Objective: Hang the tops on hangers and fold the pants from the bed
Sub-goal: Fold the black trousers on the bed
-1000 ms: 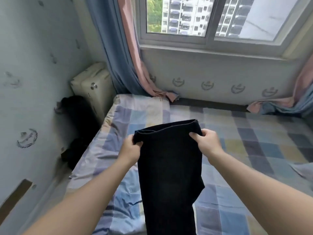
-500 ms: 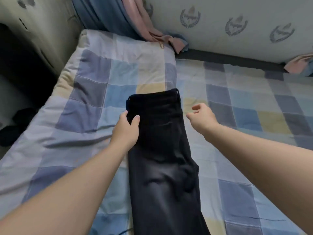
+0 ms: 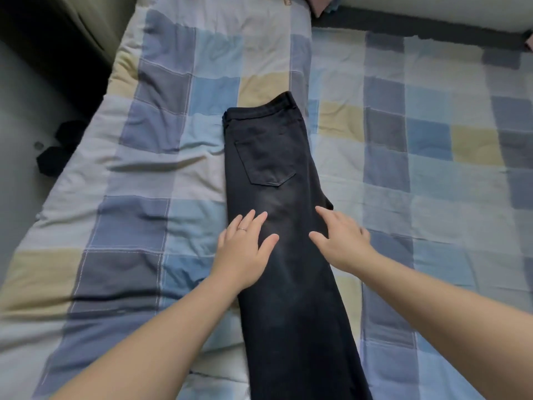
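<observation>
A pair of black jeans (image 3: 271, 151) lies flat along the bed (image 3: 150, 145), folded lengthwise with one leg on the other, waistband at the far end and a back pocket facing up. My left hand (image 3: 245, 249), fingers straight and a ring on one finger, presses on the jeans' left side below the pocket. Over the right edge at the thigh, my right hand (image 3: 341, 241) rests with its fingers spread. The legs run out of view at the bottom.
The checked blue, grey and yellow sheet covers the whole bed. A dark gap (image 3: 40, 90) with black items on the floor (image 3: 62, 151) lies left of the mattress. A wall ledge (image 3: 418, 13) and curtain ends (image 3: 320, 4) border the far side.
I held the jeans up by the waistband with both hands, then laid them on the bed. Both hands let go and slid down to the thigh area, now flat on the fabric.
</observation>
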Tool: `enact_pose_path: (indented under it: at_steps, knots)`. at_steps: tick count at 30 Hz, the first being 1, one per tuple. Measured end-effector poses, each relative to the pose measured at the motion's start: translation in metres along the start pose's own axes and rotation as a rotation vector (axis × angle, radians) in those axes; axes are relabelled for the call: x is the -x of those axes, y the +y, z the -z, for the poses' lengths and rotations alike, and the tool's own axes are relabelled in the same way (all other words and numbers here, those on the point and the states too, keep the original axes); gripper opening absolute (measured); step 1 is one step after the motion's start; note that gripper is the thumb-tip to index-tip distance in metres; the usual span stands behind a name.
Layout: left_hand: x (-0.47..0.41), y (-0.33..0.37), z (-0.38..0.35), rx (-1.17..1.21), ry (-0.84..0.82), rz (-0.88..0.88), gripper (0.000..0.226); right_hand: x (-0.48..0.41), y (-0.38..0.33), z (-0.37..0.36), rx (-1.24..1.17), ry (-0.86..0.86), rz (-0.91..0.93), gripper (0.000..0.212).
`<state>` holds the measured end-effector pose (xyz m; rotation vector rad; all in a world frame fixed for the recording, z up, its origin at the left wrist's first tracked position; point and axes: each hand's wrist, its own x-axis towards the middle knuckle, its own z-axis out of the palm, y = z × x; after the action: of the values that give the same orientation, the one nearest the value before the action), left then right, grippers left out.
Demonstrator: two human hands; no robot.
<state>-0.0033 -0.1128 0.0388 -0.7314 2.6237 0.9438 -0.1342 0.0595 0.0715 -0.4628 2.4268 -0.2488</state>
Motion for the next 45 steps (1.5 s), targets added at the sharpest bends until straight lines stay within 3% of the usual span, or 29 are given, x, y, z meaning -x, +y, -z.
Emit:
enact_pose_path:
  at_steps: [8, 15, 21, 25, 28, 32, 35, 38, 41, 43, 45]
  knots:
    - [0.157, 0.023, -0.052, -0.188, -0.082, 0.072, 0.066, 0.132, 0.058, -0.026, 0.26, -0.021, 0.166, 0.061]
    - [0.257, 0.004, -0.129, -0.088, -0.14, 0.247, 0.066, 0.206, 0.123, -0.095, 0.286, -0.116, 0.184, 0.065]
    - [0.312, -0.032, -0.2, 0.082, -0.105, 0.376, 0.066, 0.229, 0.179, -0.171, 0.128, -0.171, 0.095, 0.063]
    - [0.317, -0.048, -0.23, 0.146, 0.118, 0.423, 0.064, 0.233, 0.201, -0.221, -0.152, -0.241, 0.014, 0.061]
    - [0.314, -0.056, -0.246, 0.334, 0.217, 0.545, 0.045, 0.229, 0.204, -0.25, -0.324, -0.277, -0.073, 0.066]
    - [0.324, -0.064, -0.271, 0.467, 0.073, 0.566, 0.033, 0.22, 0.199, -0.27, -0.472, -0.288, -0.157, 0.07]
    - [0.33, -0.074, -0.28, 0.352, 0.073, 0.531, 0.027, 0.215, 0.195, -0.27, -0.471, -0.25, -0.181, 0.074]
    - [0.33, -0.078, -0.276, 0.368, 0.045, 0.536, 0.02, 0.212, 0.196, -0.266, -0.49, -0.324, -0.245, 0.058]
    - [0.329, -0.072, -0.269, 0.521, -0.049, 0.568, 0.031, 0.218, 0.2, -0.262, -0.602, -0.477, -0.319, 0.037]
    - [0.327, -0.067, -0.266, 0.596, -0.157, 0.58, 0.045, 0.228, 0.205, -0.26, -0.673, -0.461, -0.345, 0.026]
    - [0.33, -0.059, -0.267, 0.589, -0.29, 0.576, 0.037, 0.239, 0.211, -0.26, -0.701, -0.413, -0.346, 0.018]
